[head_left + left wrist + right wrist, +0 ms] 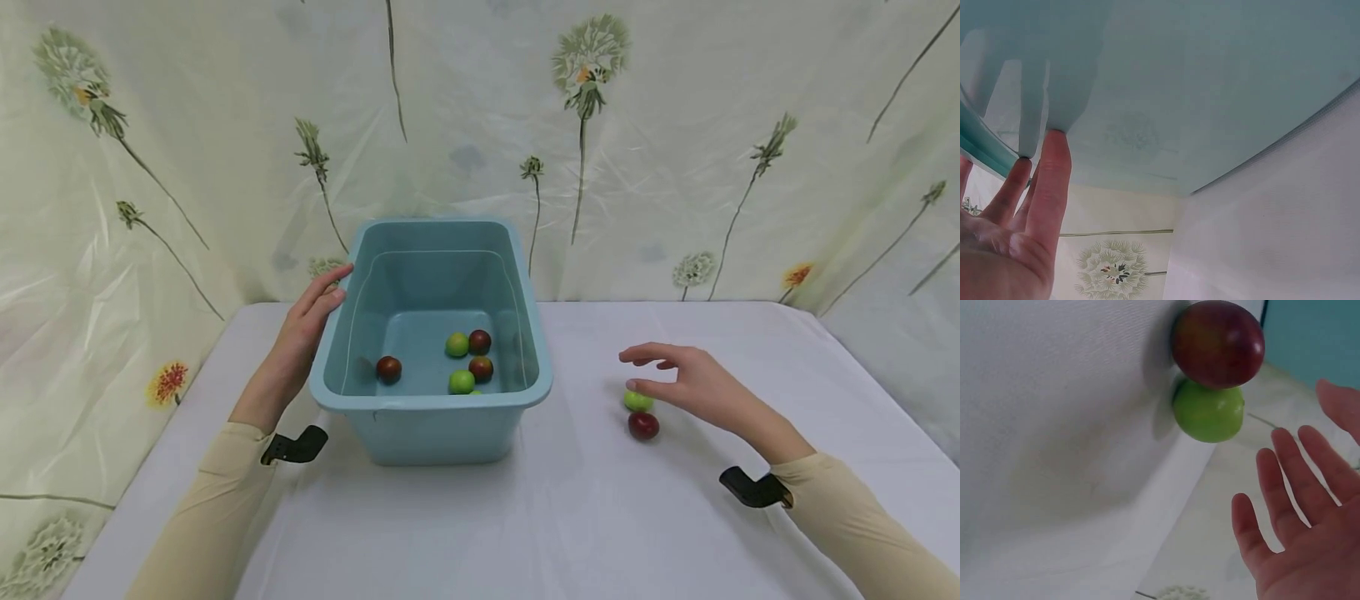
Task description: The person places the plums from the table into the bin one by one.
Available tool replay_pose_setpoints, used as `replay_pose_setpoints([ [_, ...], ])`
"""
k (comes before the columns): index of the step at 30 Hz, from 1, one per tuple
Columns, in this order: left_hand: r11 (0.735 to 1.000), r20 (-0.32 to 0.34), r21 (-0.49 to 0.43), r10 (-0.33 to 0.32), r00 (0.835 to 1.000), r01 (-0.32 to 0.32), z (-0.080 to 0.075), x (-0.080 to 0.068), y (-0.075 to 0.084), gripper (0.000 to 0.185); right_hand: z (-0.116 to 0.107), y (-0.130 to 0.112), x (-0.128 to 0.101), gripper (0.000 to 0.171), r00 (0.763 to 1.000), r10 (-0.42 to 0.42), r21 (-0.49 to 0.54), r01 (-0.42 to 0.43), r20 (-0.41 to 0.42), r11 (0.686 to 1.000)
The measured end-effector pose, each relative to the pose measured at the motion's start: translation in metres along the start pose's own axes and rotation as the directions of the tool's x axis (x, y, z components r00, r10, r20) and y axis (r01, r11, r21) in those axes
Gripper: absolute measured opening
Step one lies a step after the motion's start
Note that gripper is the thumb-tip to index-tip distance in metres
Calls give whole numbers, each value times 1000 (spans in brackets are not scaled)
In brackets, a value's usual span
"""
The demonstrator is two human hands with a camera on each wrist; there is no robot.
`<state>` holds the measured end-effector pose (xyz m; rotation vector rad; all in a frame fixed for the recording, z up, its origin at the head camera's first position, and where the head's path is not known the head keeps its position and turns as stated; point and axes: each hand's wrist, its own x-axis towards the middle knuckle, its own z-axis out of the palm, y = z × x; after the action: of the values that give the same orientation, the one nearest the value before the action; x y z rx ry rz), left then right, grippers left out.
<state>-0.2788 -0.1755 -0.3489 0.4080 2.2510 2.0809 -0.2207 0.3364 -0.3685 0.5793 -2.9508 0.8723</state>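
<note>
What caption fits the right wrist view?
Open right hand hovering beside a red fruit and green fruit on white cloth.

White cloth-covered table point(480, 517) – pale plastic backdrop point(675, 125) with dandelion print behind and at sides, soft even light.

One blue tub point(431, 408); four red fruits point(643, 425); three green fruits point(637, 402) fully seen; two hands point(693, 383).

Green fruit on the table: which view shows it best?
Right wrist: the green fruit is large and unobstructed, touching the red fruit, with the right hand open nearby. Head shows it small, partly behind fingers. Left wrist shows none.
</note>
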Motion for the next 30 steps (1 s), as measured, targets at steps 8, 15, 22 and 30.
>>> replay_pose_setpoints([
  [8, 1000, -4, 0, 2, 1000, -2, 0, 0, 0, 51, 3, 13, -4, 38, 1000, 18, 1, -18, 12, 1000],
  [15, 1000, -2, -2, 0, 1000, 0, 0, 0, -1, 52, 6, 25, -6, 40, 998, 28, 1, -28, 48, 1000],
  [22, 1000, -3, -5, 1, 1000, -1, 0, 0, -1, 52, 9, 35, -7, 37, 996, 27, 22, -29, 81, 999],
  [30, 1000, 0, -5, 3, 1000, -3, 0, 0, -1, 52, 11, 36, -7, 34, 994, 35, 22, -38, 105, 999],
])
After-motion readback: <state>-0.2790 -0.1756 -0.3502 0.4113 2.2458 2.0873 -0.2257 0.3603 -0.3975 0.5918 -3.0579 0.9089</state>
